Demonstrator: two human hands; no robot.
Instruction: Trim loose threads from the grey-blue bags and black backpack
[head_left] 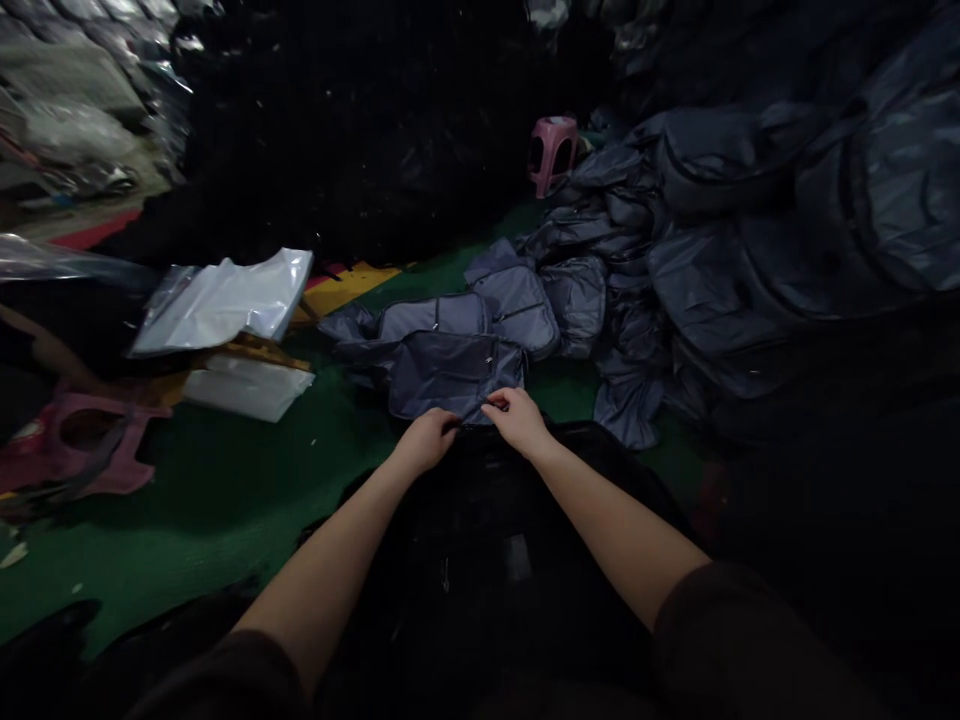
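Both hands reach forward to a grey-blue zippered fabric bag (450,372), which looks flat and soft. My left hand (430,440) is closed at the bag's near edge, its fingertips turned inward and partly hidden. On the same edge, a little further right, my right hand (517,418) pinches the fabric between thumb and fingers. A small zipper pull shows on the bag's right side. More bags of the same colour (521,305) lie just behind it. Below my forearms is a dark, shiny black surface (480,540), too dim to identify.
Grey-blue bags (720,260) are heaped at the right. A pink stool (553,155) stands behind; another pink stool (124,440) lies tipped at the left, near another person's arm (56,355). White plastic packets (225,305) lie on the green floor (247,500). Black bulk fills the back.
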